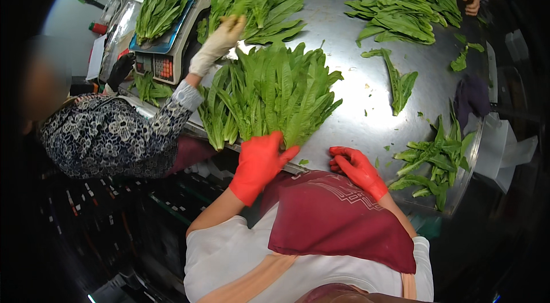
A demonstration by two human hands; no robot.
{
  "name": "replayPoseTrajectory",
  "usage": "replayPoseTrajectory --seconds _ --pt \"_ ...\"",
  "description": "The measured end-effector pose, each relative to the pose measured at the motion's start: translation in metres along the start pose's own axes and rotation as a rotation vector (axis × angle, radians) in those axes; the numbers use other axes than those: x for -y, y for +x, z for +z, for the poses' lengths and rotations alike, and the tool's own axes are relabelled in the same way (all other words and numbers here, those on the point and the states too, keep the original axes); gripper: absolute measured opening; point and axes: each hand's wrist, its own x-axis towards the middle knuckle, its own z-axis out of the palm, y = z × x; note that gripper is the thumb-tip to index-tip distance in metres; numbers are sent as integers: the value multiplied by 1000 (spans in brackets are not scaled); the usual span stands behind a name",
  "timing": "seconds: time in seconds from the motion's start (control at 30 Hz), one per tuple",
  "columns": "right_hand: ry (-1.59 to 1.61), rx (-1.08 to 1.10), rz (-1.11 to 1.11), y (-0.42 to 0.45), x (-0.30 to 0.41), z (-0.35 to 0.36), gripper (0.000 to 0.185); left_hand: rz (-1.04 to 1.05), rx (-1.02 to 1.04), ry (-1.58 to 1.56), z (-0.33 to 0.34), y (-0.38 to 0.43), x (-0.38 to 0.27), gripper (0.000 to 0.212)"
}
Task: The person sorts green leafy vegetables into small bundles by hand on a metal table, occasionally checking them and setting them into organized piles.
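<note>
My left hand (pixel 263 163), in a red rubber glove, lies at the stem ends of a wide bunch of long green leaf lettuce (pixel 279 88) near the edge of the metal table (pixel 356 127). Its thumb points right and its fingertips are partly hidden, so whether it grips any stems is unclear. My right hand (pixel 356 167), in the same kind of glove, rests by the table edge with its fingers curled and no leaf visible in it. Two lettuce pieces (pixel 399 84) lie farther up the table, beyond my right hand. A loose pile of leaves (pixel 438 161) lies at the right.
A co-worker at the left holds blurred leaves in a pale-gloved hand (pixel 221 41), beside a digital scale (pixel 161 62) loaded with lettuce (pixel 161 13). More lettuce (pixel 395 2) is stacked at the far right, near another person's hand (pixel 472 2). A purple cloth (pixel 472 99) hangs over the right edge.
</note>
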Motion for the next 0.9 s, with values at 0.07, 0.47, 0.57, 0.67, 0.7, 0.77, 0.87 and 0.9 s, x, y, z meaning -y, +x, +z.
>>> replayPoseTrajectory --seconds 0.07,0.47,0.57,0.67,0.7,0.77,0.87,0.9 --pt "-19 63 41 5 4 5 33 16 -1 62 15 3 -2 32" --pt "119 140 -208 11 41 23 43 -387 424 -1370 5 9 -17 29" --pt "201 -36 -377 10 48 23 49 -307 614 -1427 22 20 -42 34" --pt "271 -99 -273 10 43 -2 50 -225 758 -1507 53 33 -60 38" --pt "291 -127 -278 7 42 -6 48 -225 803 -1533 61 37 -64 37" --pt "330 -177 -287 -1 41 -12 43 -228 887 -1585 75 46 -70 37" --pt "418 -221 -241 -5 34 -22 41 -174 835 -1654 105 46 -74 44" --pt "431 -228 -233 -6 33 -24 42 -154 803 -1658 109 47 -75 46"
